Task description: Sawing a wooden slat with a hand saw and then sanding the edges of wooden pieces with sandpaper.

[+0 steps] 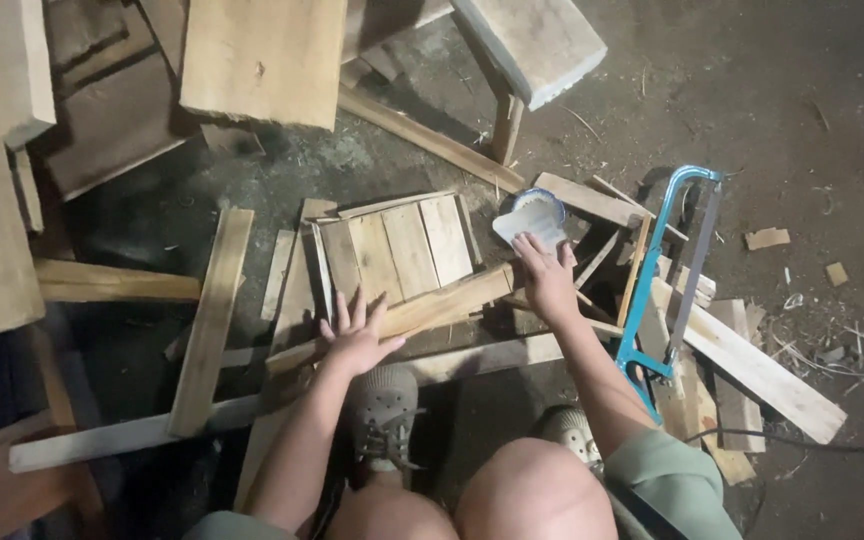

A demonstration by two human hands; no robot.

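**Hands at a slatted wooden panel on a workshop floor**

Left hand: fingers spread flat, pressing a long wooden batten, grasping nothing. Right hand: fingertips on a small white container; whether it grips cannot be told. Slatted panel: on the floor between both hands. Blue-framed hacksaw: right of the right forearm, lying on offcuts.

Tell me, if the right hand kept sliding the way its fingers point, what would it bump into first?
The right hand points up and a bit left, its fingertips already at the pale sheet of sandpaper. Just beyond sits a small round tin with a blue rim, probably next, though depth is hard to judge.
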